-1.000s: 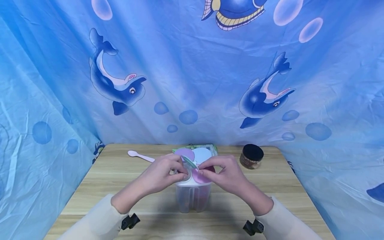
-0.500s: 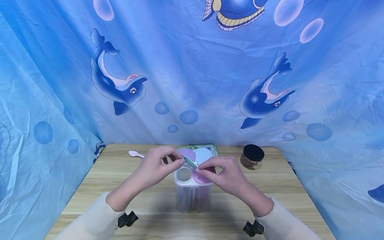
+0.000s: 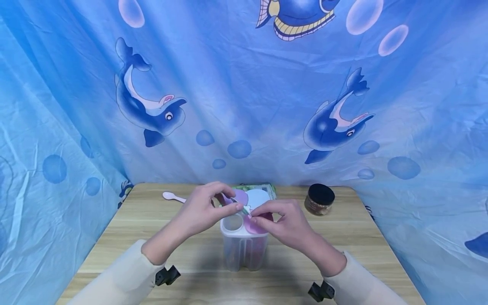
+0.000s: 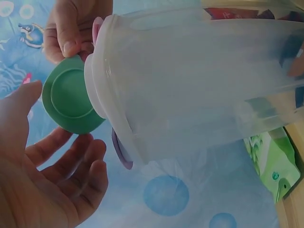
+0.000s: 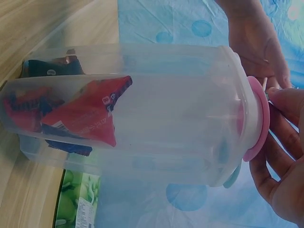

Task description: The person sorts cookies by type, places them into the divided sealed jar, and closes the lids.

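Note:
A clear plastic storage container (image 3: 245,250) with compartments stands upright on the table. Its white top has a pink lid (image 3: 254,226), a purple lid (image 3: 241,196), a light blue lid (image 3: 257,198) and one uncovered round opening (image 3: 233,222). Above the top, a green round lid (image 4: 72,92) is tilted up. My right hand (image 3: 280,218) pinches the green lid at its edge. The fingers of my left hand (image 3: 206,207) curl round the opposite rim, thumb on one side. Red packets (image 5: 88,111) and a dark one (image 5: 52,66) show low inside the container.
A pink spoon (image 3: 173,196) lies at the back left of the wooden table (image 3: 152,220). A jar with a black lid (image 3: 320,199) stands at the back right. Behind the container is a green printed package (image 4: 273,164). A blue dolphin-print curtain (image 3: 244,84) surrounds the table.
My left hand rose off the opening to the green lid's rim, then moved slightly right with it; the lid now shows more edge-on. My right hand stays nearly still.

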The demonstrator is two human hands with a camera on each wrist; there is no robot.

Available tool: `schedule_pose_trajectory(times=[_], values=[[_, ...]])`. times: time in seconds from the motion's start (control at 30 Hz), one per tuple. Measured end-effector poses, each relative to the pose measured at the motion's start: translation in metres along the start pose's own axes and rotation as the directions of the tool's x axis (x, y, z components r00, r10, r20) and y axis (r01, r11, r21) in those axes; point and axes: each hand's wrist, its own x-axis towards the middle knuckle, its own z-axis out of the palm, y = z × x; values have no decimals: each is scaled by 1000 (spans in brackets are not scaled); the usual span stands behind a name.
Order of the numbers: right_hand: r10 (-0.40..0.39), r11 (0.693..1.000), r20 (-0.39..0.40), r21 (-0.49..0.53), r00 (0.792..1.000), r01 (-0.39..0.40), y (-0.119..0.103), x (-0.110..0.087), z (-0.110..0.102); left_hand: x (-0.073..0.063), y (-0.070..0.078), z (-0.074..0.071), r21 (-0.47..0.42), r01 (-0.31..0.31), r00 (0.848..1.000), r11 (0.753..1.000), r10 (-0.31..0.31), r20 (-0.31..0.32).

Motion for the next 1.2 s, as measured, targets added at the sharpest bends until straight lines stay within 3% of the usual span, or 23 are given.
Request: schedule_pose_trajectory(times=[0.13,0.4,0.53,0.73,1.0,1.2], values=[[-16,1000,10,-1,1000,16,2,0,0,-1,2,1,-14,40,999,999,-40,-3],[33,999,91,19,995,-35,7,-4,-11,-8,-6,0,-85,25,1000,996,-25,9],[56,998,99,-14,993,-55,13,-13,-18,-16,-14,0,-104,-17,1000,994,19,16],[74,996,109,-48,991,-69,20,-23,-23,-27,-28,1,-103,-142,990,985,143,6],[91,996,123,-18,988,-90,20,-28,-27,-39,-44,2,-81,-177,983,981,180,29],[98,995,124,-7,987,-98,20,-29,-27,-41,-51,7,-80,-249,968,965,251,20]])
